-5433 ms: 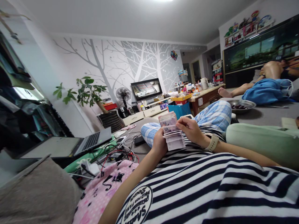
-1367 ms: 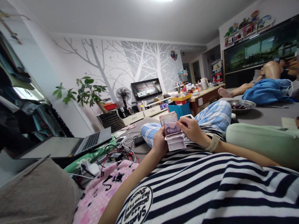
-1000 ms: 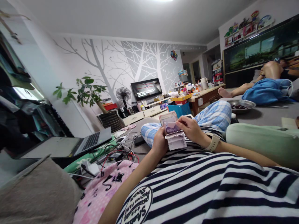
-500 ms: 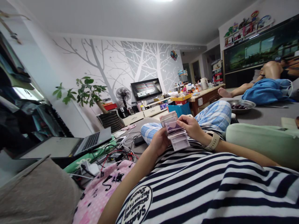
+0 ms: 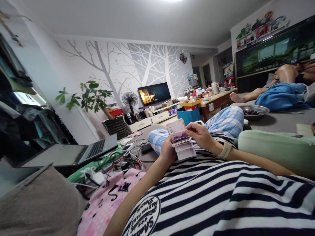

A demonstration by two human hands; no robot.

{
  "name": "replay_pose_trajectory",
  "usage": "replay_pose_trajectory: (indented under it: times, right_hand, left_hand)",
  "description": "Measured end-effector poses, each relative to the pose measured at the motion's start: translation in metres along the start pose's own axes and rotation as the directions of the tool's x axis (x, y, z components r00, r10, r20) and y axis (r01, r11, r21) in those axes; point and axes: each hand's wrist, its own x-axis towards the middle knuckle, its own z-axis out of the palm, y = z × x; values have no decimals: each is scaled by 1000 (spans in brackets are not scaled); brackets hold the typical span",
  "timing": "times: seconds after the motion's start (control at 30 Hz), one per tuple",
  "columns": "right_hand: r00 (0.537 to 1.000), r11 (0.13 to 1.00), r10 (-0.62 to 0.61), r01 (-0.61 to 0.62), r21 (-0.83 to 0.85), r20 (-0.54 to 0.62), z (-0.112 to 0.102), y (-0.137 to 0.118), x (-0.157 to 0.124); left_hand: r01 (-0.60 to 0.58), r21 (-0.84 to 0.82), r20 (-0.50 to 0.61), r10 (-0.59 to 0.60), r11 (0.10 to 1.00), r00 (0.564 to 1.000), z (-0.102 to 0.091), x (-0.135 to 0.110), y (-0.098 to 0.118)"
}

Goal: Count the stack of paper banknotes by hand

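A stack of banknotes (image 5: 184, 149) is held over my lap, with several notes folded down toward me and others standing up behind. My left hand (image 5: 169, 150) grips the stack from its left side, and its fingers are partly hidden behind the notes. My right hand (image 5: 200, 133), with a pale watch (image 5: 225, 149) on the wrist, pinches the right edge of a purple note marked with a 5. Below the notes is my striped shirt (image 5: 221, 190); blue checked trousers (image 5: 225, 123) cover my bent legs.
To the left are a laptop (image 5: 98, 149), tangled cables (image 5: 125, 162) and a pink cloth (image 5: 108, 200). A metal bowl (image 5: 263, 113) of dark round fruit and a pale green cushion (image 5: 273, 147) lie to the right. Another person's bare foot (image 5: 236, 97) is beyond the bowl.
The notes and my left hand have shifted slightly, the stack's lower end moving left. My right hand still pinches the purple note, which now looks more bent. The television picture has changed.
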Motion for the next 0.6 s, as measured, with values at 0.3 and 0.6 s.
replay_pose_trajectory:
  times: [0.3,0.6]
  right_hand:
    - [993,994,-106,105,16,58,0,-6,-2]
    - [989,992,-123,122,19,79,0,-7,-2]
  left_hand:
    - [42,-60,-26,-43,997,999,6,-4,6]
    - [20,-34,-50,-21,999,999,3,-6,6]
